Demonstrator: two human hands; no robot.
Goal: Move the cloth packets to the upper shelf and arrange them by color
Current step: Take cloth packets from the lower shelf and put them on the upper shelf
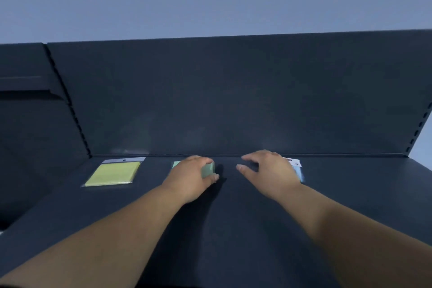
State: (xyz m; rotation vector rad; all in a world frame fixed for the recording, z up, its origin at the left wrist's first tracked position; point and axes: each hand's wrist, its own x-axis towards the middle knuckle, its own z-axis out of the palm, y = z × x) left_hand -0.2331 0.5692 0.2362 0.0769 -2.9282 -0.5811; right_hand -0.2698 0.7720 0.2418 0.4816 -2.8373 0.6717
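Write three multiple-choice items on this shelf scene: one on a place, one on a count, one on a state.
1. Where does the yellow packet lie?
A. Left of the left hand
B. Between the hands
C. At the far right end

2. How many cloth packets show on the shelf?
A. One
B. Three
C. Five

3. What is the left hand doing?
A. Hanging idle
B. Gripping the green packet
C. Holding the yellow packet

Answers:
1 A: it lies flat at the left, apart from both hands.
2 B: yellow, green, and a blue packet partly hidden behind the right hand.
3 B: its thumb and fingers curl round the green packet's edge.
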